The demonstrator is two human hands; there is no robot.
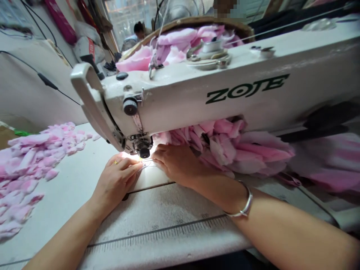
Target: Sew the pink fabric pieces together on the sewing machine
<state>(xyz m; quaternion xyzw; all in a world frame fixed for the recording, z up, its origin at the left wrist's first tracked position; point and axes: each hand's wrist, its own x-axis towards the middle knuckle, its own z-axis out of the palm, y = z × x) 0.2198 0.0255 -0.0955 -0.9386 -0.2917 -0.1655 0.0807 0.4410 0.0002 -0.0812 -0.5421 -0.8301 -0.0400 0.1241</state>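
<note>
A white sewing machine (pixel 174 97) stands over the table, its lamp lighting the needle area. My left hand (pixel 119 174) lies just left of the needle area, fingers pressed together at the lit spot. What they pinch is too small and bright to make out. On the other side, my right hand (pixel 174 161) has its fingers closed at the same spot, beside the presser foot; its fingertips' hold is also unclear. Pink and white fabric pieces (pixel 225 146) are bunched under the machine arm, behind and right of my right hand.
More pink pieces (pixel 33 150) are heaped on the table's left side. A ruler strip (pixel 154 234) runs along the front edge. Behind the machine is a large basket (pixel 242 25) of pink fabric. A person (pixel 137 32) is in the background.
</note>
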